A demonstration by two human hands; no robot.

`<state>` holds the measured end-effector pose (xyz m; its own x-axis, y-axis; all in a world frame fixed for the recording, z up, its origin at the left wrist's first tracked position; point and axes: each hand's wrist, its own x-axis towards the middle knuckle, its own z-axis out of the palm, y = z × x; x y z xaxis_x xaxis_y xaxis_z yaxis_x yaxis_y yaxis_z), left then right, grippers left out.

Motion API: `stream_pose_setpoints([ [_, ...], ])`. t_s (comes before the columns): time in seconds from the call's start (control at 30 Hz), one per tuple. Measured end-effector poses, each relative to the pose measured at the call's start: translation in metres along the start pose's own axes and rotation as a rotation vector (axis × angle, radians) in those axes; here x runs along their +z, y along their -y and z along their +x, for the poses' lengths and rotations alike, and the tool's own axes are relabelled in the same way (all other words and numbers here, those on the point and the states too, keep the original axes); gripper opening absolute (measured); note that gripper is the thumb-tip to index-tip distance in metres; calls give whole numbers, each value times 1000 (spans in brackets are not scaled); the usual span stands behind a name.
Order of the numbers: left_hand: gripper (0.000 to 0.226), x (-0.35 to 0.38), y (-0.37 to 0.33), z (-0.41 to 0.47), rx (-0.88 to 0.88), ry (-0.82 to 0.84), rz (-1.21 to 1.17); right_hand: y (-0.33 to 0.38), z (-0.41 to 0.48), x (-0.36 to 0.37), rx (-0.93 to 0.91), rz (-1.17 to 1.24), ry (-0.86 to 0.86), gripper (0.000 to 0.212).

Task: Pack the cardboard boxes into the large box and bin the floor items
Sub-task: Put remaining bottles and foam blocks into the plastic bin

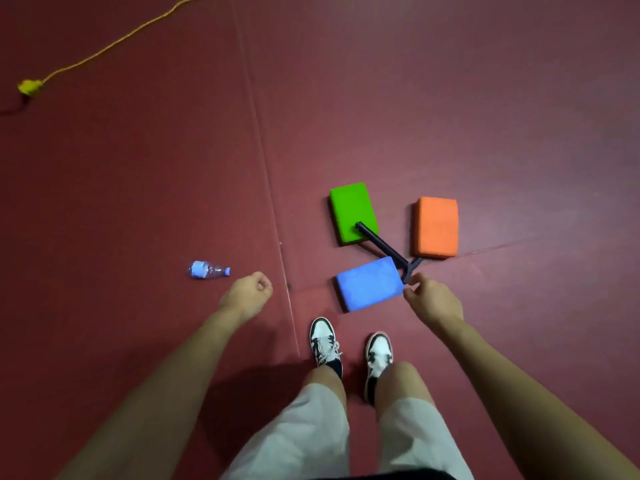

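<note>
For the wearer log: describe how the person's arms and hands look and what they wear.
No sleeve shows on the left arm or the right arm; both are bare to the frame's edge. The left hand and right hand carry no glove, watch, ring or band that can be seen. Lower down: pale shorts and black-and-white sneakers with white laces.

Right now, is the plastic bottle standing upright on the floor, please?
No, the plastic bottle lies on its side on the red floor.
</note>
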<state>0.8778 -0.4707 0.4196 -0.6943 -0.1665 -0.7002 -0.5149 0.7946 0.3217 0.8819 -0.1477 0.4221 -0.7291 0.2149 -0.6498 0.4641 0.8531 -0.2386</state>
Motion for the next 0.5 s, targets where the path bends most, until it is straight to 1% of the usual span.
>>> stream_pose_setpoints([
  [0.07, 15, 18, 21, 30, -74, -47, -82, 16, 43, 24, -45, 24, 11, 34],
  [0.17, 8, 41, 39, 71, -134, -137, -193, 29, 95, 58, -110, 110, -14, 37],
  [0.23, 18, 71, 63, 123, -168, -227, -247, 35, 151, 104, -174, 147, -55, 38],
  [0.3, 22, 101, 87, 172, -195, -292, -283, 36, 202, 147, -197, 164, -103, 41],
  [0.4, 23, 149, 117, 245, -224, -316, -341, 30, 278, 205, -201, 146, -198, 46],
  [0.5, 26, 199, 122, 324, -183, -286, -382, 16, 357, 247, -181, 149, -344, 55],
])
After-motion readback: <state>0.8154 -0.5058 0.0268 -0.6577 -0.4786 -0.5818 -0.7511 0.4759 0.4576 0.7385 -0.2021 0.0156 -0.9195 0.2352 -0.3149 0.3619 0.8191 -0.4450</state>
